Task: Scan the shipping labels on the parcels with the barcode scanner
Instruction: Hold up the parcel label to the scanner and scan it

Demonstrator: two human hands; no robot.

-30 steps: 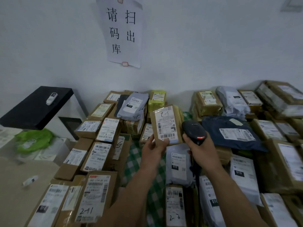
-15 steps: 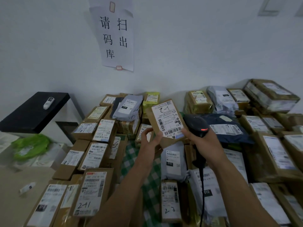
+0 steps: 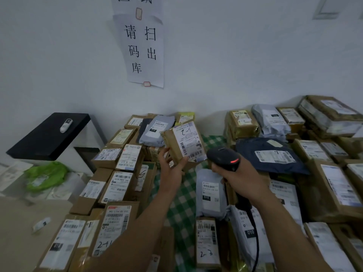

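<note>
Parcel (image 3: 174, 148) in the left hand (image 3: 172, 169) has swung leftward since half a second ago, and a gap now separates its tilted label (image 3: 189, 143) from the scanner (image 3: 224, 158). Left thumb and fingers pinch the box's lower end, above the checked cloth (image 3: 182, 203). The right hand (image 3: 243, 179) is wrapped round the scanner's handle, just right of the box.

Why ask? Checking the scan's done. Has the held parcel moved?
Yes: the parcel has swung left toward the grey mailer, away from the scanner.
</note>
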